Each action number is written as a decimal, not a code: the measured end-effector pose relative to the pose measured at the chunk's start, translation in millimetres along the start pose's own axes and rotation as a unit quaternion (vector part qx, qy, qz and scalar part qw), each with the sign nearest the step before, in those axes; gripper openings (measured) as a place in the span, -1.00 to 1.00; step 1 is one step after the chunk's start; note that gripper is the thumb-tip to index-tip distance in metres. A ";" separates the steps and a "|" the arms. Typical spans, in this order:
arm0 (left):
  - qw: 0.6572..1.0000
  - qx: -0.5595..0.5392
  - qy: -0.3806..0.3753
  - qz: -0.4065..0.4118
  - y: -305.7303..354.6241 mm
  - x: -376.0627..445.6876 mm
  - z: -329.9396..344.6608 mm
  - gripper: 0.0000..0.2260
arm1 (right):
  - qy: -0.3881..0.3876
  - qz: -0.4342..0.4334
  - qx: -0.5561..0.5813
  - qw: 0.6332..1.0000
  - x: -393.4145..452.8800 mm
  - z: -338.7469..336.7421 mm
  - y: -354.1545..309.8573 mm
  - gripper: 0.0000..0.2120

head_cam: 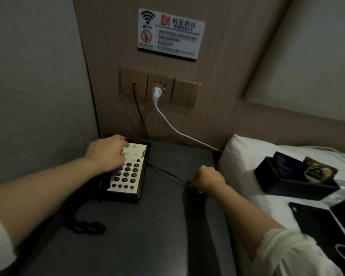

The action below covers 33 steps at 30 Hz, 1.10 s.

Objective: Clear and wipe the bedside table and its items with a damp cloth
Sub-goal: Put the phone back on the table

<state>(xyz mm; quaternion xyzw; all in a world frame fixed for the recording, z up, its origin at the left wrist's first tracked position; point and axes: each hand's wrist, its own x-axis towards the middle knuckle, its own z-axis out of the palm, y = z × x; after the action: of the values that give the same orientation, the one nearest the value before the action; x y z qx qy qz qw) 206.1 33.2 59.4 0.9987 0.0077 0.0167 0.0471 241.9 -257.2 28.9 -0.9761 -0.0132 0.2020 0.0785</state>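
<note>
A black telephone (128, 173) with a white keypad panel sits at the back left of the dark grey bedside table (147, 236). My left hand (107, 154) presses down on the phone's upper left, fingers curled over a purple cloth (117, 170) that peeks out below the palm. The handset is mostly hidden under my forearm, and its coiled cord (84, 226) lies on the table in front. My right hand (207, 179) is at the table's right edge, fisted around the thin black phone cable (167, 173) that runs from the phone.
A white plug (157, 93) sits in the wall socket, and its white cable (179, 133) runs down behind the pillow (237, 156). On the bed to the right lie a black tray (291, 186) of packets and a black flat folder (315, 220). A padded wall closes off the left.
</note>
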 end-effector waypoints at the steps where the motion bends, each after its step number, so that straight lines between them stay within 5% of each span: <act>1: 0.999 0.017 0.003 0.046 8.0 1.0 -0.6 -0.59 | -0.007 -0.012 -0.008 1.000 2.9 -1.4 -2.1 -0.79; 6: 0.973 0.065 -0.077 0.209 58.6 8.8 9.1 -0.60 | -0.080 -0.051 -0.088 0.992 21.8 -14.6 -8.6 -0.89; 9: 0.964 0.088 -0.121 0.218 83.8 15.6 23.3 -0.66 | -0.012 -0.060 -0.160 0.985 32.8 -25.3 -8.6 -0.88; 10: 0.965 0.094 -0.133 0.207 89.8 18.6 28.2 -0.67 | 0.035 -0.068 -0.172 0.982 36.2 -30.2 -8.2 -0.95; 13: 0.975 0.076 -0.162 0.133 100.2 29.8 39.4 -0.67 | 0.126 -0.077 -0.163 0.975 51.8 -44.5 -9.5 -0.73; 20: 0.979 0.053 -0.192 0.035 106.5 54.8 46.7 -0.55 | 0.083 -0.071 -0.138 0.984 90.8 -37.2 -25.1 -0.40; 28: 0.969 0.080 -0.235 0.003 124.6 68.1 51.3 -0.57 | -0.018 -0.040 -0.135 0.990 112.9 -12.0 -14.2 -0.35; 33: 0.975 0.003 -0.220 -0.039 122.4 79.5 45.6 -0.59 | 0.075 -0.032 -0.092 0.992 113.3 -16.3 -14.8 -0.33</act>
<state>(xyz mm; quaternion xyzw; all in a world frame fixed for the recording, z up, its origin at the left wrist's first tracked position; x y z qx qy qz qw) 288.8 -91.7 28.1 0.9770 0.0356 -0.2051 0.0456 352.4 -238.5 1.5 -0.9907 -0.0565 0.1235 -0.0044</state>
